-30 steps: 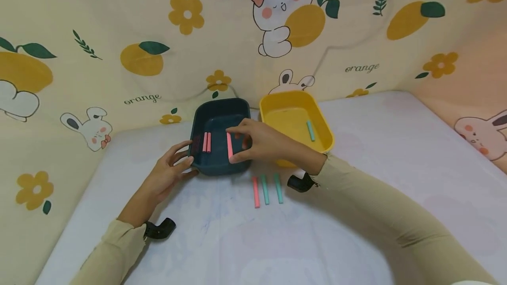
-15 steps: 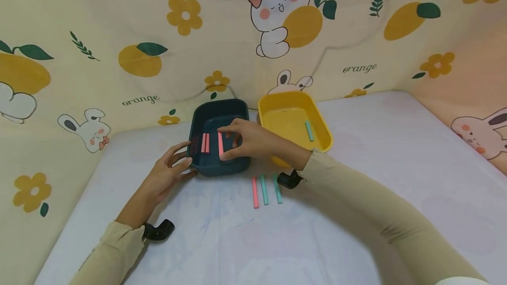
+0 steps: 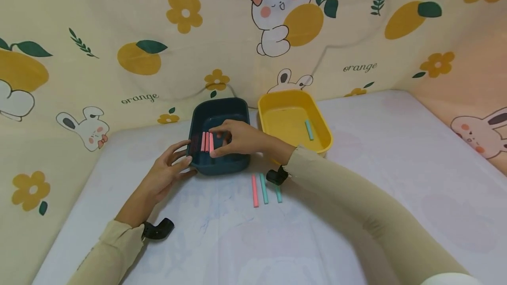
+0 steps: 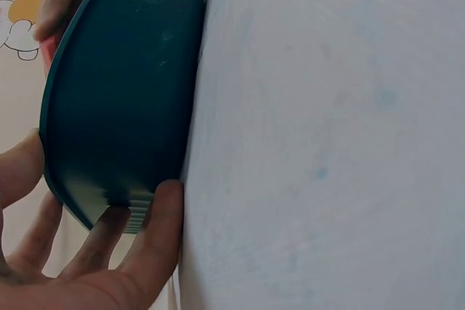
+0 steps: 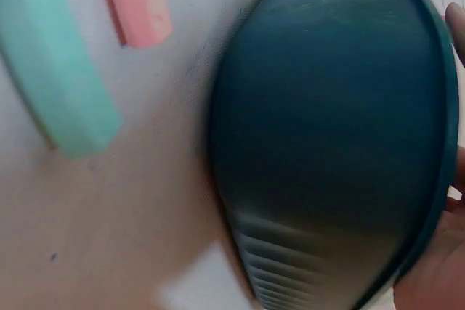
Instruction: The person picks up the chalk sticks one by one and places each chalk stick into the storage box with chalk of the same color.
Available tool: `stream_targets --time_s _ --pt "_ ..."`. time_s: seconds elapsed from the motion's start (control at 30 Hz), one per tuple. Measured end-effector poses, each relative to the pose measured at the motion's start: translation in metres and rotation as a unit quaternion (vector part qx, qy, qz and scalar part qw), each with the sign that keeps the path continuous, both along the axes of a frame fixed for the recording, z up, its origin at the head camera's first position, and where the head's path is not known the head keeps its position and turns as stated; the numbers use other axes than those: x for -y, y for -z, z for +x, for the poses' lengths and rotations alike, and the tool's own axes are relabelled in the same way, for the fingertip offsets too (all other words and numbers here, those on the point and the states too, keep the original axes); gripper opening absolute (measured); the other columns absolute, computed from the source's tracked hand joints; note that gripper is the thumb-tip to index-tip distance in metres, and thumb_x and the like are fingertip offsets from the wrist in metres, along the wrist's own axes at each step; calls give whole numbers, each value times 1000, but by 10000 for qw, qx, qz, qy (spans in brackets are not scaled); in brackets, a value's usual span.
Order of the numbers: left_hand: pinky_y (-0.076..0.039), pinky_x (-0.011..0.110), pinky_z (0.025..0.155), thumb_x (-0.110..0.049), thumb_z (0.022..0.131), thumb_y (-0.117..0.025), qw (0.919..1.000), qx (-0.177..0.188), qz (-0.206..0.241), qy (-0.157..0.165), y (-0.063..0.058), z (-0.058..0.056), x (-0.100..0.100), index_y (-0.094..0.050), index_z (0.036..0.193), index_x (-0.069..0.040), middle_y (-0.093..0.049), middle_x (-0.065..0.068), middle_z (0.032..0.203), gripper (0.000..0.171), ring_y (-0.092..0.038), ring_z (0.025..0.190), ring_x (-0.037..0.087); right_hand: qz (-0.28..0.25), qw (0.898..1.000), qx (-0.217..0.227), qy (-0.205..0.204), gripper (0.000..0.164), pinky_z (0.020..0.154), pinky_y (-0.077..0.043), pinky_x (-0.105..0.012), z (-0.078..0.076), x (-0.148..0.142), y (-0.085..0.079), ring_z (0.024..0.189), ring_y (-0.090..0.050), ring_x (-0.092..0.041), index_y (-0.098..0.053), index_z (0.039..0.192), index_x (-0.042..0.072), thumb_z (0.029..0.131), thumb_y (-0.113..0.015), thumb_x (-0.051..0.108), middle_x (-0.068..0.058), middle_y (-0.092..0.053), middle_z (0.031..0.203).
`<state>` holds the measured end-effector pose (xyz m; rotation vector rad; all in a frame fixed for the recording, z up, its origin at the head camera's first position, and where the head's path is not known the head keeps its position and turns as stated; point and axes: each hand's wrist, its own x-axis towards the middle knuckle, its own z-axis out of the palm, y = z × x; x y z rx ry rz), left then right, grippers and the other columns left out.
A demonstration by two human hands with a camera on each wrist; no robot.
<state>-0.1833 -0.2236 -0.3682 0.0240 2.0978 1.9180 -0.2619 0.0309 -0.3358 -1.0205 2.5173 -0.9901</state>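
Note:
In the head view, my right hand (image 3: 241, 137) pinches a pink stick (image 3: 211, 142) between thumb and fingertips, inside the dark teal tray (image 3: 227, 169). Two similar pink sticks (image 3: 204, 141) lie side by side just left of it. My left hand (image 3: 170, 170) rests its fingertips against the tray's left outer side. From the left wrist, the left thumb (image 4: 22, 168) is at the rim and the other fingers lie along the wall. The right wrist view shows the tray's outer wall (image 5: 327, 121); the held stick is hidden there.
To the right stands a yellow tray (image 3: 325, 144) with one green stick (image 3: 309, 129) in it. On the white tabletop in front lie a pink stick (image 3: 255, 191) and two green sticks (image 3: 263, 188), one partly behind the right wrist camera (image 3: 277, 175). A printed cloth hangs behind.
My right hand has carried the pink stick leftward inside the teal tray, from near its right half to beside the two pink sticks. The left hand has stayed at the tray's side.

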Motion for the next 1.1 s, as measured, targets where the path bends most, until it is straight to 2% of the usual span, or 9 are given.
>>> stream_targets --time_s 0.13,0.3,0.6,0.77,0.87,1.1 --pt "-39 56 112 -20 101 -59 10000 -48 30 32 0 -2 -1 -25 158 -21 -21 18 162 66 -38 140 37 162 9998 -66 3 75 74 -51 -22 -4 5 -1 94 -57 -14 -52 146 19 83 -77 50 0 -55 116" --pt "-40 56 111 -22 101 -59 9998 -158 86 95 1 -5 0 -24 157 -18 -23 19 160 67 -40 138 36 376 9989 -272 -70 79 74 -51 -22 -17 10 1 94 -58 -13 -51 146 15 82 -77 53 -2 -56 119" --pt "-40 56 111 -21 101 -58 9999 -144 34 63 0 -5 3 -24 157 -19 -22 19 160 66 -38 138 36 1019 9940 -368 -144 81 80 -50 -23 -32 27 8 97 -56 -15 -51 146 16 82 -75 58 -3 -55 120" --pt "-39 57 111 -21 101 -59 9997 -181 62 118 1 -4 3 -25 157 -19 -22 20 160 66 -36 140 37 1163 9928 -265 116 82 86 -49 -27 -39 33 9 102 -53 -16 -49 148 16 81 -76 57 -4 -55 123" --pt "-40 57 111 -20 101 -59 9997 -200 87 116 2 -4 2 -26 157 -19 -23 19 159 65 -40 137 34 1205 9922 -219 225 83 92 -48 -29 -44 36 10 106 -52 -16 -48 148 15 82 -76 55 -4 -55 125" --pt "-41 56 110 -19 101 -58 9997 -197 111 87 2 -1 2 -26 157 -19 -25 19 158 64 -49 127 21 1311 9911 -108 202 80 104 -48 -33 -49 39 10 114 -54 -18 -49 147 12 83 -78 49 -7 -55 129"
